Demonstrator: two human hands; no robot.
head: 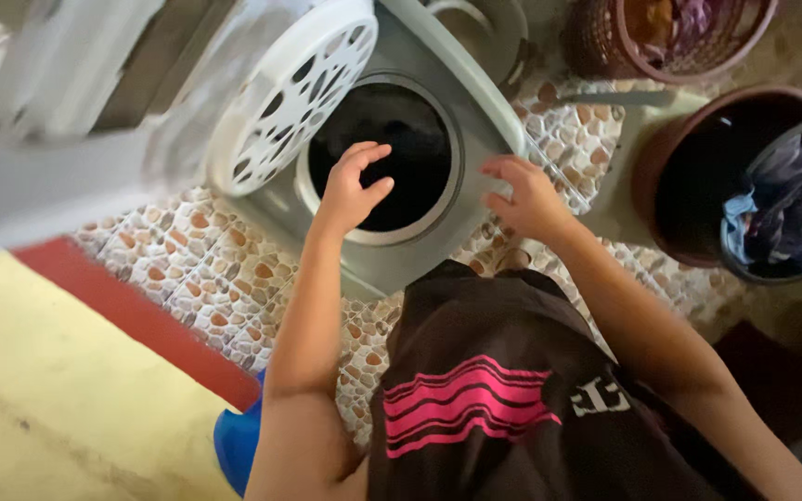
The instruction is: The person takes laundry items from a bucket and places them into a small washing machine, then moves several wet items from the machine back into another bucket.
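Curling loosely, empty, your left hand (353, 186) hovers over the one dark round tub opening (392, 153). Your right hand (526, 197), fingers spread, rests on the washer's grey rim (498, 116). One white perforated lid (294, 93) stands tilted left; three baskets (698, 167) crowd right.

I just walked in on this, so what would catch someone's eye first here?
The dark round opening of the washing tub at centre, with the left hand hovering over it and the right hand on its grey rim. A white perforated lid tilts up on its left, and a bucket of clothes stands at right.
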